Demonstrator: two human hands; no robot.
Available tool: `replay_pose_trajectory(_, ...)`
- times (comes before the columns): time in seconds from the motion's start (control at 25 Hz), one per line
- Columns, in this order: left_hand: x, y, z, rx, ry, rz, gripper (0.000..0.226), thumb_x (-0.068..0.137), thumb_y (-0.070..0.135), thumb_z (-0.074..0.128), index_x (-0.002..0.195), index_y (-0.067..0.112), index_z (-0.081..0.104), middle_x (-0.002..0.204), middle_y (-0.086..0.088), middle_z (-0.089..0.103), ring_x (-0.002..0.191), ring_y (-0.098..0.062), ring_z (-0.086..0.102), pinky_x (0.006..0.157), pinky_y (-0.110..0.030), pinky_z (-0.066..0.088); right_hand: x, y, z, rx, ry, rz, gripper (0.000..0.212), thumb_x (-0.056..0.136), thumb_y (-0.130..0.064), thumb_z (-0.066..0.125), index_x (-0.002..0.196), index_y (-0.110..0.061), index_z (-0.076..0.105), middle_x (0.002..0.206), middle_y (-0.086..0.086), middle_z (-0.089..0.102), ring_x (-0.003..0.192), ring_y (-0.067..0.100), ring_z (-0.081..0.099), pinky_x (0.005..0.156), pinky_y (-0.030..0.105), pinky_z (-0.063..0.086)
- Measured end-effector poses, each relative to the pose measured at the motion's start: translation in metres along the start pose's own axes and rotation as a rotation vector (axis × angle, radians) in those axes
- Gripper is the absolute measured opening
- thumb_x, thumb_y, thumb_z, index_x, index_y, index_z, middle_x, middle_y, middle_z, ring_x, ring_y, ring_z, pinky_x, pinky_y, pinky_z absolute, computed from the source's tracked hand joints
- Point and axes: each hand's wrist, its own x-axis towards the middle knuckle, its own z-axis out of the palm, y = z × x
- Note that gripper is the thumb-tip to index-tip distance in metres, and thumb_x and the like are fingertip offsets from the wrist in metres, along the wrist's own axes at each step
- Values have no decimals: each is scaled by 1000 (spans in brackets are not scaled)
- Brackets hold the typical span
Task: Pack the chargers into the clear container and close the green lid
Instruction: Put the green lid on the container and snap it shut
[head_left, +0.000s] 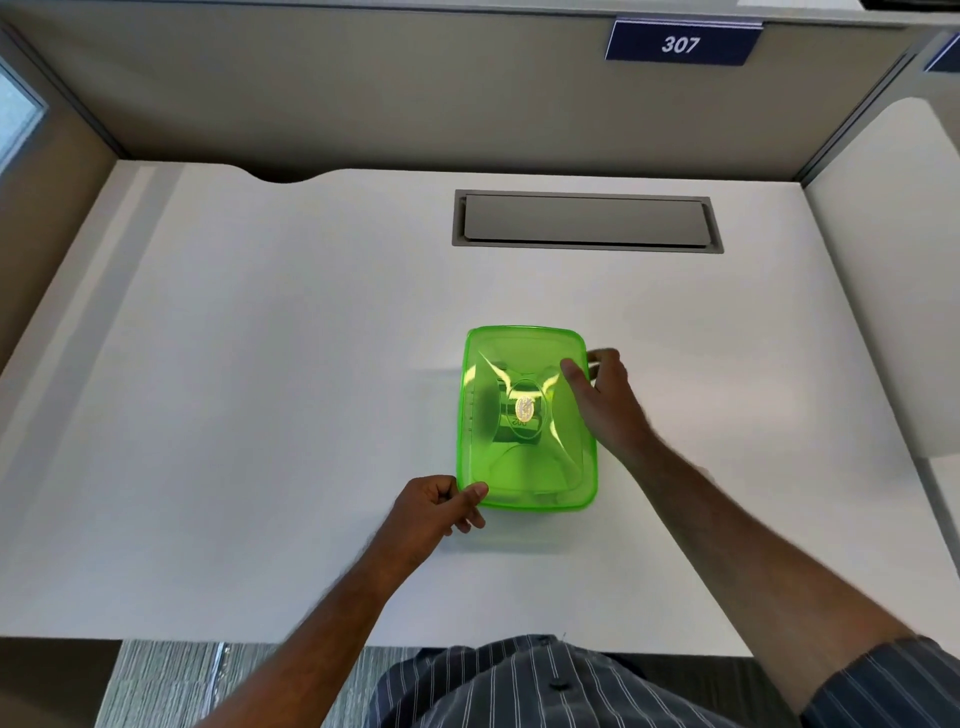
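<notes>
Striped shirt (545, 686) nearest; both hands, left (436, 512) and right (602, 400), grip the green lid (524, 457) on the white cubicle desk (260, 389).

The lid (524, 415) sits on the container, mid-desk (260, 364). The left hand (436, 512) is at its near-left corner, the right hand (605, 400) at its right edge.

Glossy translucent plastic green lid (524, 457); smooth matt white desk (260, 364).

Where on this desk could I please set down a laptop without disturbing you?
Bare desk left of the green lid, and right of it beyond the right hand. Crowded only at the lid, gripped by both hands; left hand at its near corner.
</notes>
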Motion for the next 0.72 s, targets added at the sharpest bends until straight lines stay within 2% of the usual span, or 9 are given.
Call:
replay_pose_trajectory(0.16,2,1,6,26,-16,0,71,78,70,69,74,0,68,77,-5,81,62,-12,67,61,-18,49,-46,20,-4,9,-29,49,34,99,-50,52,117,-22,50,116,5,51,96,21,57,83,39,49)
replay_pose_trajectory(0.36,7,4,21,119,-38,-22,73,75,84,62,69,12,72,75,-1,80,61,-11,68,68,-27,49,-80,25,-14,-48,-23,96,30,99,-59,41,112,-32,45,105,-1,53,91,22,59,78,37,45)
replay_pose_trajectory(0.48,8,6,22,149,-48,-32,70,74,86,61,68,17,72,75,0,80,61,-11,68,70,-31,50,-91,26,-14,-65,10,145,38,97,-66,38,101,-29,40,93,1,56,87,30,59,72,38,44)
replay_pose_trajectory(0.56,8,8,21,176,-59,-36,70,74,87,60,65,18,70,72,0,79,59,-9,67,68,-29,49,-95,26,-12,-46,28,177,45,94,-71,38,94,-25,37,84,4,58,79,35,61,70,43,50)
replay_pose_trajectory(0.64,7,11,17,231,-18,4,72,73,87,61,58,16,61,57,4,70,51,-8,58,61,-22,45,-97,26,-12,-10,28,187,49,92,-73,41,89,-25,35,79,7,58,71,38,62,67,47,55)
replay_pose_trajectory(0.72,10,17,10,291,125,130,71,77,81,64,55,17,44,46,7,44,47,-7,37,51,-19,32,-97,26,-14,-5,26,177,49,92,-73,43,88,-25,34,74,5,55,64,37,61,62,50,56)
